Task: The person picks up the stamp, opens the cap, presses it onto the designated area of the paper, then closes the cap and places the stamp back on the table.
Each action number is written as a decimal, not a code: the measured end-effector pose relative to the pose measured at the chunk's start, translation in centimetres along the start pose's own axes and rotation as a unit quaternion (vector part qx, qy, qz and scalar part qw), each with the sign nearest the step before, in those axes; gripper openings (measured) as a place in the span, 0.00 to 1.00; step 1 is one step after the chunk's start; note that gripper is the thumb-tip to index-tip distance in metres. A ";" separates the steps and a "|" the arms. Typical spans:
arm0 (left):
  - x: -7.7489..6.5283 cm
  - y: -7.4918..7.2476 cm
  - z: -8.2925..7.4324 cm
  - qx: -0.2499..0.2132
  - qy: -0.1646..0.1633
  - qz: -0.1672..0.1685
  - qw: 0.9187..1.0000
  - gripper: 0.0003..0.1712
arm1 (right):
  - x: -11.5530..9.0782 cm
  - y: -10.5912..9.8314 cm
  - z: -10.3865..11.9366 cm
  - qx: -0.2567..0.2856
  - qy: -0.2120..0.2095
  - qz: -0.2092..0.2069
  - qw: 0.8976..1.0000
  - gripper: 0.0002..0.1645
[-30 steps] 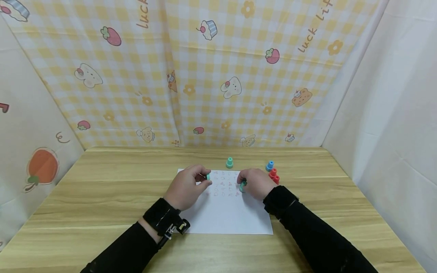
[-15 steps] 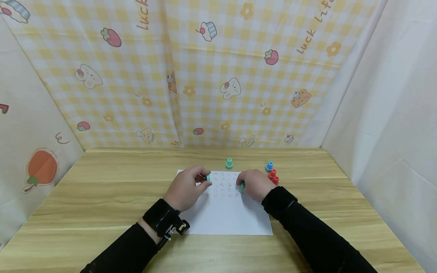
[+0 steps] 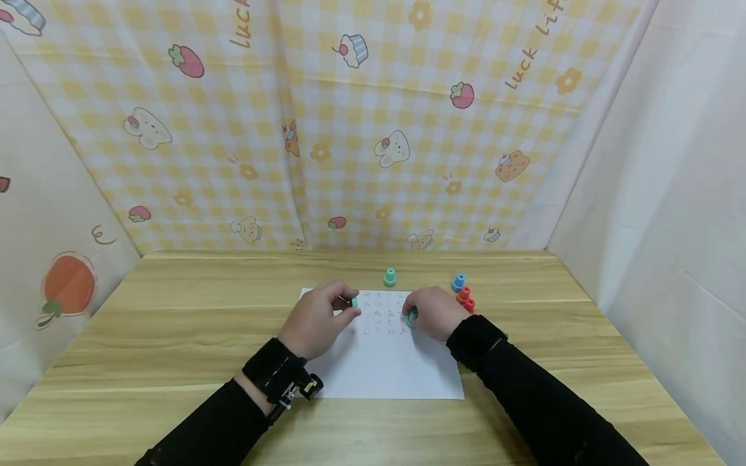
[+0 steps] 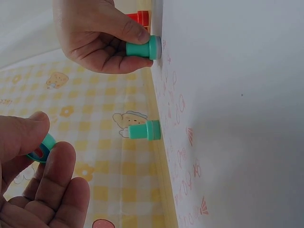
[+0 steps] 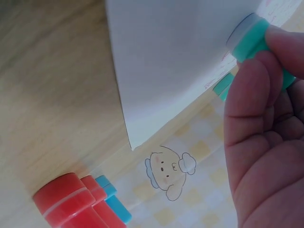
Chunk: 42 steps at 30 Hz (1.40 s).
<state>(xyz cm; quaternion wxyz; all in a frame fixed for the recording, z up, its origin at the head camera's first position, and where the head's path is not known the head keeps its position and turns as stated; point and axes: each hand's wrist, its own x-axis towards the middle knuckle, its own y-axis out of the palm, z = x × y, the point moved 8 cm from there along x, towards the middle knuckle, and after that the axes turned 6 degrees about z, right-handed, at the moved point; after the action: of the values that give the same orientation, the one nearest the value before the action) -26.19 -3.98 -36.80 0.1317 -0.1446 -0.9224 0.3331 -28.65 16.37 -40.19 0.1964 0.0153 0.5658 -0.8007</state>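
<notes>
Head view looks forward and down over the desk (image 3: 175,323) from kinda far back; both wrist views are tipped over, way closer, sharing the paper (image 3: 379,369) and checked cloth (image 3: 350,116).

The head view's checked curtain (image 3: 352,188) reads "luck lif" (image 3: 521,69) toward half past one, "luck" (image 3: 241,27) toward eleven (both clipped on top).

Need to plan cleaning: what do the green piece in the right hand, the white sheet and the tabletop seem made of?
Green piece: likely moulded plastic, smooth and satin, with even colour and a stepped rim. White sheet: apparently matte paper, thin-edged and without shine. Tabletop: smooth-looking, streaked with wood grain; solid wood or printed laminate, I can't tell.
</notes>
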 end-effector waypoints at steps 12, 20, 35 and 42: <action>0.0 0.1 0.1 -0.003 -0.001 0.002 1.000 0.10 | -0.1 -0.2 0.0 -0.002 -0.006 -0.006 1.000 0.09; 0.0 0.1 0.2 -0.005 -0.003 0.002 1.000 0.10 | 0.1 -0.2 0.1 -0.004 -0.009 -0.006 1.000 0.08; 0.0 0.1 0.2 -0.005 -0.006 0.000 1.000 0.10 | -0.1 -0.1 0.1 0.000 -0.009 -0.003 1.000 0.06; -0.1 0.2 0.3 -0.008 -0.009 0.001 1.000 0.10 | -0.2 -0.2 0.0 0.010 -0.008 -0.002 1.000 0.06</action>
<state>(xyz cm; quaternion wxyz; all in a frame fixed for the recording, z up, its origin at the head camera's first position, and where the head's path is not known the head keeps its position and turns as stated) -26.20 -4.04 -37.12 0.1218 -0.1438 -0.9259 0.3275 -28.51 16.50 -39.99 0.1988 0.0100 0.5565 -0.8067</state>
